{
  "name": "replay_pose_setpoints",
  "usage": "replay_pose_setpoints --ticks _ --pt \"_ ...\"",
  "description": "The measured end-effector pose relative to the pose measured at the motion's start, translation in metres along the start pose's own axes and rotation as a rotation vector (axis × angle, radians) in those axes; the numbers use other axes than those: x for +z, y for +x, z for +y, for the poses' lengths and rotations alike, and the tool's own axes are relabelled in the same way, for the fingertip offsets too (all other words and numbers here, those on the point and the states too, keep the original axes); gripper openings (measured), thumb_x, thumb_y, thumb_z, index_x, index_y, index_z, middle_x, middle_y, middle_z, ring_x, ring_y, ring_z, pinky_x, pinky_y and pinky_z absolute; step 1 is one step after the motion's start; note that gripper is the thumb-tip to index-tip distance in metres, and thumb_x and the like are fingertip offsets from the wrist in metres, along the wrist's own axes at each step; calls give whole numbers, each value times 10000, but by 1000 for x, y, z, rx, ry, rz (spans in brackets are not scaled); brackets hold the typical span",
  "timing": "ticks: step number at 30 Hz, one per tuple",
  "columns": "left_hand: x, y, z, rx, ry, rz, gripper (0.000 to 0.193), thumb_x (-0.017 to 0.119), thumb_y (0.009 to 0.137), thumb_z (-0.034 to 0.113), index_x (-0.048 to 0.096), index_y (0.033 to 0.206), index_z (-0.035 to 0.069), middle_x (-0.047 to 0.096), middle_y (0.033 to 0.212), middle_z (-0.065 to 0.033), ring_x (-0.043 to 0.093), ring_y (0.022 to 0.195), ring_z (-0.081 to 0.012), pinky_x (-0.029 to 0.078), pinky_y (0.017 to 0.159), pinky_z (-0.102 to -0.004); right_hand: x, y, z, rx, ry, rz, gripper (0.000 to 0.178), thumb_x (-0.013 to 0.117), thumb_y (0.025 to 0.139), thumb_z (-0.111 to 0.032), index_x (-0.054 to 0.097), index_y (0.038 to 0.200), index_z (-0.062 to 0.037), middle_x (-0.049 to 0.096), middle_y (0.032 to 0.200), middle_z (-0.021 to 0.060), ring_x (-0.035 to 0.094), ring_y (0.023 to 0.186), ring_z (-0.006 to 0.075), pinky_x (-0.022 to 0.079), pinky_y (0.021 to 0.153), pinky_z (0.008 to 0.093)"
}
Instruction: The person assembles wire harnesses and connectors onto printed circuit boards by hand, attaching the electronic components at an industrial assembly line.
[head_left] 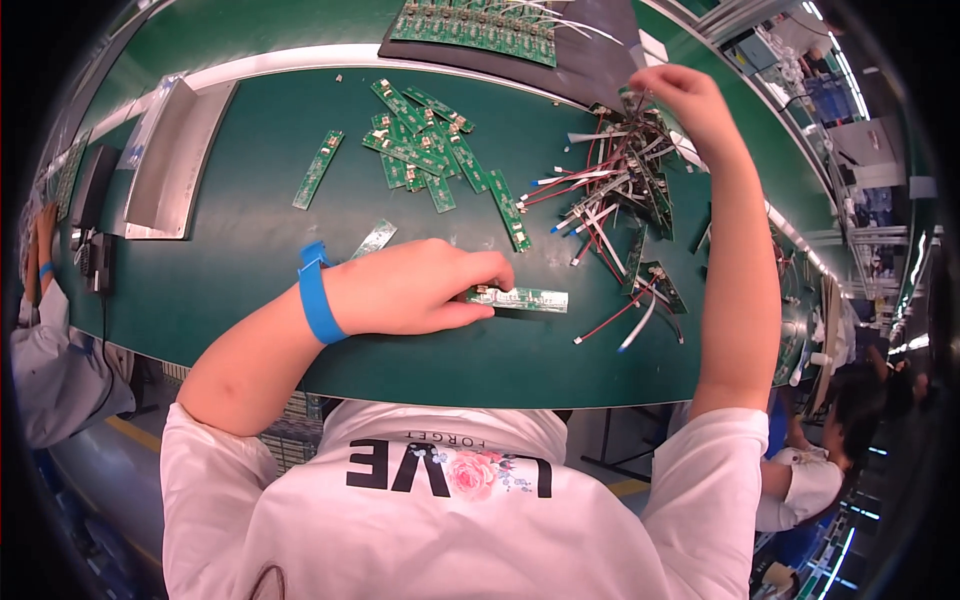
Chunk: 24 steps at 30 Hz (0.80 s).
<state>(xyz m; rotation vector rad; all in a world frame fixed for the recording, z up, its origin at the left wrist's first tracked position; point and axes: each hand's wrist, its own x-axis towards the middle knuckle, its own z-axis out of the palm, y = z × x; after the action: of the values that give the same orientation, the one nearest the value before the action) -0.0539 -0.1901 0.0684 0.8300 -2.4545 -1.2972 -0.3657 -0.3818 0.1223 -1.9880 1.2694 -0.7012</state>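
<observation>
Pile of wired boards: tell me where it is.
In the head view, the pile of wired boards lies on the right side of the green table, with the right hand at its far edge and the plain boards to its left.

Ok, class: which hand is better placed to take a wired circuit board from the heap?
Probably the right hand: it is at the heap of wired circuit boards, whereas the left hand grips a separate green circuit board.

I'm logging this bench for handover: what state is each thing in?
Long green circuit board: held, one end in the left grip.
Unwired green circuit boards: mostly overlapping, loosely piled.
Red-and-white-wired green boards: tangled heap, right grip at its far edge.
Silver metal tray: open-topped.
Blue wristband: worn.
</observation>
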Motion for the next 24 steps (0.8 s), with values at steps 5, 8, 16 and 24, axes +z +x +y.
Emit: replay_pose_setpoints --ticks 5,8,16,24 --pt "-2 -2 2 -10 -104 49 277 641 846 147 549 1090 52 660 969 -128 660 797 -295 521 691 -351 -44 12 13 -90 824 302 234 551 916 -118 634 1053 54 675 999 145 626 1000 248 456 897 341" --pt "-6 -1 11 -12 -185 74 266 648 841 122 562 1077 36 661 984 -116 672 828 -249 527 710 -324 -69 3 10 -288 805 367 227 543 922 -100 636 1072 43 672 1020 156 623 1012 270 445 922 370" --pt "-9 -7 19 79 -314 299 311 702 777 -3 579 1062 10 648 1014 -88 652 913 -189 524 835 -283 -14 -74 -86 -218 262 378 221 578 908 -103 637 1062 45 646 794 59 602 781 118 455 770 249" --pt "-10 -5 23 -259 -768 282 230 632 835 -60 566 1055 -44 663 941 -106 662 895 -155 530 805 -243 97 -143 -76 140 422 47 73 600 871 -14 603 930 29 601 723 10 570 655 63 434 603 199"
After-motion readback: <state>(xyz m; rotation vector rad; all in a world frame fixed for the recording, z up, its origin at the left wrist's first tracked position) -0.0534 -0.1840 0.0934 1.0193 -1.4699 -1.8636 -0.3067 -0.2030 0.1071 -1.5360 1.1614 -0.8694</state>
